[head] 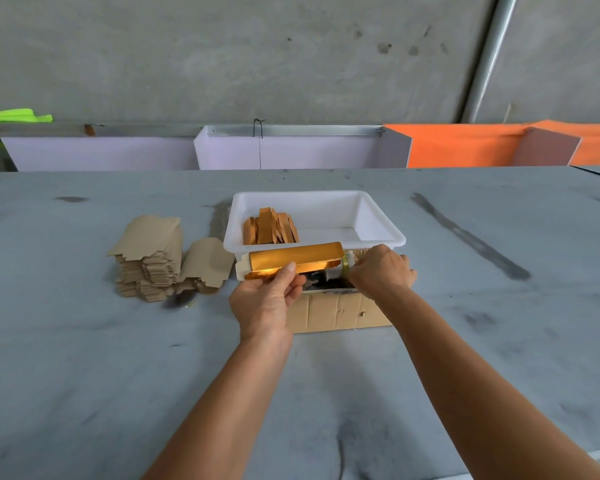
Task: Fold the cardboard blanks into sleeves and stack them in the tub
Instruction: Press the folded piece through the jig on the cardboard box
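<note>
A gold cardboard blank (297,259), partly folded into a long sleeve, is held just in front of the white tub (378,233). My left hand (265,301) pinches its near left edge, thumb on top. My right hand (381,271) curls around the sleeve's right end, where a greenish band shows. Several folded gold sleeves (269,225) stand on edge in the tub's left part. A stack of flat brown blanks (149,258) lies on the table to the left, with a smaller pile (207,266) beside it.
A flat piece of corrugated cardboard (340,311) lies under my hands, with a dark object on it, partly hidden. The grey table (84,358) stretches wide. White and orange panels (465,145) line its far edge below a concrete wall.
</note>
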A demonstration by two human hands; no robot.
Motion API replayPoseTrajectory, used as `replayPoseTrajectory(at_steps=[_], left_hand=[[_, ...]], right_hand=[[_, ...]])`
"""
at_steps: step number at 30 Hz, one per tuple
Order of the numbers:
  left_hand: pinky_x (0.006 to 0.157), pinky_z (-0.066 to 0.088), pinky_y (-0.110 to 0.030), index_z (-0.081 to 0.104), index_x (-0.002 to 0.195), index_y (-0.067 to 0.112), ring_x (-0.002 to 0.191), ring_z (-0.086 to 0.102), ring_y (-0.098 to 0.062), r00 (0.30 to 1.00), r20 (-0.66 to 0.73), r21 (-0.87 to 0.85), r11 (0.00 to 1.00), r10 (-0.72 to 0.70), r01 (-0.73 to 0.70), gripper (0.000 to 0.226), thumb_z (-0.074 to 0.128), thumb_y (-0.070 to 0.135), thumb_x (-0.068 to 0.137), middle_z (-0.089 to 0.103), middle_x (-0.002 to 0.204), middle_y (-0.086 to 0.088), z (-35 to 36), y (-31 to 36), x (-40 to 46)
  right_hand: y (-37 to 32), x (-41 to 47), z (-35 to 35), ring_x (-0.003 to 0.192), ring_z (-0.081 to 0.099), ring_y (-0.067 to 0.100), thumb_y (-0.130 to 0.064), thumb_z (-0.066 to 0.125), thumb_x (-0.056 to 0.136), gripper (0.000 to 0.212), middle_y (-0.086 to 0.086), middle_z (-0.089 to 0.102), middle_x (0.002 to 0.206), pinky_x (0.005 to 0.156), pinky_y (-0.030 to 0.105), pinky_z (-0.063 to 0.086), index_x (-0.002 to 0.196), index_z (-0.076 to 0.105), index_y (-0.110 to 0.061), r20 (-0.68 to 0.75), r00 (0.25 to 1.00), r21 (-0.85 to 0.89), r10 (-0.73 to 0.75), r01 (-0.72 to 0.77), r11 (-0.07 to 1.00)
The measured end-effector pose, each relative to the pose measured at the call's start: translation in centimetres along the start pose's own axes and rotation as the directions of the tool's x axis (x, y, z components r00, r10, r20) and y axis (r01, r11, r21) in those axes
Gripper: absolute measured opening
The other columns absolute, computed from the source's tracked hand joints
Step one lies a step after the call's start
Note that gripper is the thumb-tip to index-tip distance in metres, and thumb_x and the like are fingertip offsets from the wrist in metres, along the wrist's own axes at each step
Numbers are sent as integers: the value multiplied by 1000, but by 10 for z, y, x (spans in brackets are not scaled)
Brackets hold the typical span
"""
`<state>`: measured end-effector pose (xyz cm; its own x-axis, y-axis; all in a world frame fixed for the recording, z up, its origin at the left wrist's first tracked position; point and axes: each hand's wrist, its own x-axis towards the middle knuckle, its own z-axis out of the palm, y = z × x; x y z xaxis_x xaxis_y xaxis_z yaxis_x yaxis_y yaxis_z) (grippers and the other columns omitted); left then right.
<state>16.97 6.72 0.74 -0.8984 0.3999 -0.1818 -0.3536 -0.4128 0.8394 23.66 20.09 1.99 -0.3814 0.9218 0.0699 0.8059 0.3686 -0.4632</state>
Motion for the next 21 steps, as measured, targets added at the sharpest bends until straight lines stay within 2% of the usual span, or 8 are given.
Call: replayPoseTrajectory(at_steps=[1,4,8,13,15,18,20,21], left_hand=[[50,53,-19,65,87,3,56,69,-13,1000,-7,-8,1000,2,-2,13,73,2,77,71,73,-8,2,-1,-1],[52,54,-20,65,88,2,56,69,-14,1000,-24,-31,1000,-4,3,13,73,2,78,71,72,-8,7,-4,-4],[50,53,-19,63,80,5,55,69,-13,999,-38,-65,997,-38,36,10,72,2,78,70,60,-2,11,-8,-8],[53,56,-21,64,85,4,62,71,-17,996,-77,-64,997,-51,46,11,73,4,78,72,73,-7,15,-10,-9],[54,57,-22,64,89,4,65,72,-18,994,-93,-58,997,-58,53,14,73,5,78,72,80,-10,15,-12,-9],[53,56,-21,64,91,5,66,72,-19,993,-103,-59,997,-62,56,16,73,6,78,72,84,-11,17,-13,-9],[52,56,-21,64,89,6,65,72,-18,993,-106,-63,997,-58,51,15,73,6,78,72,83,-10,18,-13,-9],[52,56,-21,64,90,6,65,72,-18,992,-108,-64,997,-57,50,15,73,5,78,72,83,-10,18,-13,-9]], right_hand=[[-1,0,-1,91,49,26,-9,52,80,4,2,50,71,76,33,39,79,56,-11,6,1000,24,-6,5,1000],[-3,3,-5,79,58,26,-6,52,84,18,9,62,85,60,29,42,97,64,-4,35,999,98,-32,29,995],[-5,2,-10,72,53,25,-7,52,87,5,9,54,78,45,24,32,90,53,-3,0,999,108,-50,49,993],[-8,-1,-20,68,49,23,-1,59,78,13,3,45,65,46,22,30,88,52,-4,40,998,149,-51,44,988],[-9,-2,-24,75,53,23,-5,64,78,21,4,52,74,53,24,39,97,57,-3,46,998,200,-53,43,979],[-8,-5,-26,81,56,23,-4,68,76,31,9,60,88,71,35,54,106,60,-2,36,999,296,-26,14,955],[-5,-10,-26,72,53,22,0,67,74,31,16,64,89,73,40,56,104,61,1,35,999,356,-12,-1,934],[-3,-13,-26,67,51,21,2,66,73,31,16,64,86,68,40,55,104,61,3,37,999,394,-8,-7,919]])
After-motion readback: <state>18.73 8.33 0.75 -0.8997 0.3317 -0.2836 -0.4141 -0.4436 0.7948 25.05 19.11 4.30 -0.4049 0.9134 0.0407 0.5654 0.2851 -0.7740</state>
